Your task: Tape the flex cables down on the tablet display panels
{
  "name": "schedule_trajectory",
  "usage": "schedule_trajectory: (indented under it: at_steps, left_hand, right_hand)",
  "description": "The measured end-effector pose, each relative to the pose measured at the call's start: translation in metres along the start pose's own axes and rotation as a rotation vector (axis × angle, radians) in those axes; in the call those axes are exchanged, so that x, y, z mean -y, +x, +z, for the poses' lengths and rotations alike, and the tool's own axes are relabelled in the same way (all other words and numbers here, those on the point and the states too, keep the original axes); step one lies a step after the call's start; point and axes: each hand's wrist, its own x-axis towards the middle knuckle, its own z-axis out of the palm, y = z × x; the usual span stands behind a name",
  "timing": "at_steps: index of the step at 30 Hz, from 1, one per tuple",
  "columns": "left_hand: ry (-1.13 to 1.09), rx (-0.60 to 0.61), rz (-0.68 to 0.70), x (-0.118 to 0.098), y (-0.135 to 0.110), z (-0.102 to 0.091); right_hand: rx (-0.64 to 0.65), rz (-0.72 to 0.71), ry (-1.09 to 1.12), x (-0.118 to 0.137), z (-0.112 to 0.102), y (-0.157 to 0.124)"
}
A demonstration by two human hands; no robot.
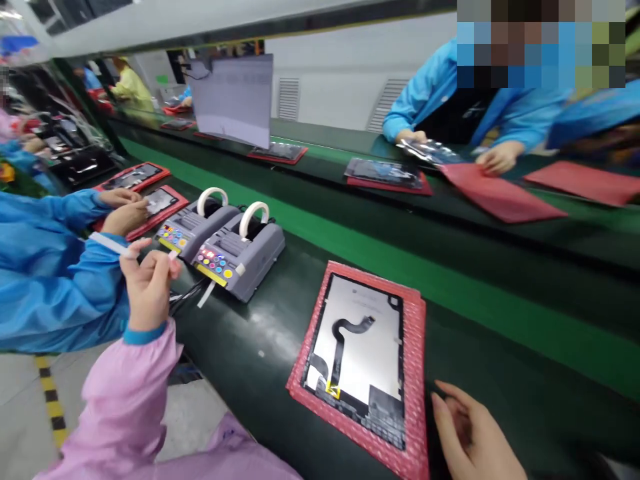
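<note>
My left hand (147, 283), in a pink sleeve, is raised at the left and pinches a strip of white tape (113, 245) between thumb and fingers. It is close to the nearer grey tape dispenser (240, 257). My right hand (475, 437) rests on the dark green bench at the lower right, fingers loosely curled, holding nothing I can see. Just left of it lies a silver tablet panel (357, 357) with a black flex cable, face down on a pink bubble-wrap pad (413, 373).
A second tape dispenser (193, 223) stands behind the first. A co-worker's blue sleeves and hands (123, 213) work on a panel on a red pad at the left. Across the green conveyor belt (450, 287), a person in blue handles a panel (430, 152) beside red pads.
</note>
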Motion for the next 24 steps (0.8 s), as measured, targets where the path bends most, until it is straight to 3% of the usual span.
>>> schedule_trajectory:
  at_steps: [2, 4, 5, 7, 9, 12, 16, 19, 24]
  left_hand:
    - [0.007, 0.391, -0.039, -0.027, -0.017, 0.033]
    - [0.044, 1.04, -0.022, -0.048, -0.035, 0.073]
    - [0.047, 1.232, 0.015, -0.054, -0.044, 0.094]
    - [0.032, 1.459, 0.08, -0.057, -0.06, 0.132]
    - [0.046, 1.531, 0.143, -0.052, -0.072, 0.16]
    - [0.134, 1.516, 0.248, -0.042, -0.079, 0.179]
    - [0.363, 1.375, 0.462, -0.029, -0.079, 0.176]
    - [0.327, 1.404, 0.617, -0.012, -0.083, 0.169]
    - [0.237, 1.384, 0.594, 0.021, -0.097, 0.166]
  right_hand:
    - [-0.056, -0.056, 0.096, 0.025, -0.003, -0.006]
    - [-0.035, -0.179, 0.196, 0.056, -0.006, -0.007]
    - [-0.007, -0.251, 0.244, 0.071, -0.006, -0.006]
    - [0.061, -0.375, 0.313, 0.099, -0.006, -0.001]
    - [0.113, -0.445, 0.345, 0.117, -0.004, 0.008]
    - [0.094, -0.433, 0.38, 0.126, -0.001, 0.024]
    - [-0.015, -0.24, 0.496, 0.115, -0.007, 0.042]
    - [-0.022, -0.167, 0.51, 0.107, -0.014, 0.051]
    - [0.006, -0.144, 0.435, 0.103, -0.01, 0.056]
